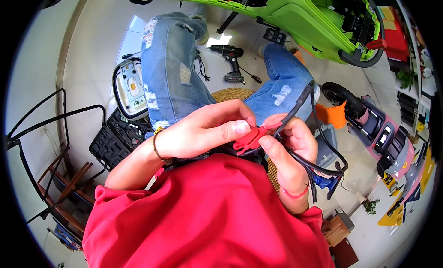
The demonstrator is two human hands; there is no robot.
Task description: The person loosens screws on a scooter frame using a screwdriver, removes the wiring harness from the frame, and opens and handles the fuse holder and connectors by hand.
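Note:
Above my lap, my left hand (207,129) pinches a small red connector (249,141) between thumb and fingers. My right hand (290,148) grips the other side of the same red piece, thumb against it; its exact shape is partly covered by the fingers. A black cable (297,106) runs along my right fingers, its upper end thicker and pointing up past my knee. More black leads loop out below the right hand, with a blue connector (325,180) hanging among them.
A cordless drill (230,60) and a screwdriver (251,75) lie on the floor between my legs. Ahead stands a green vehicle body (304,23). An open black tool case (115,141) and a white-rimmed part (129,88) are at left; a pink scooter (383,134) stands right.

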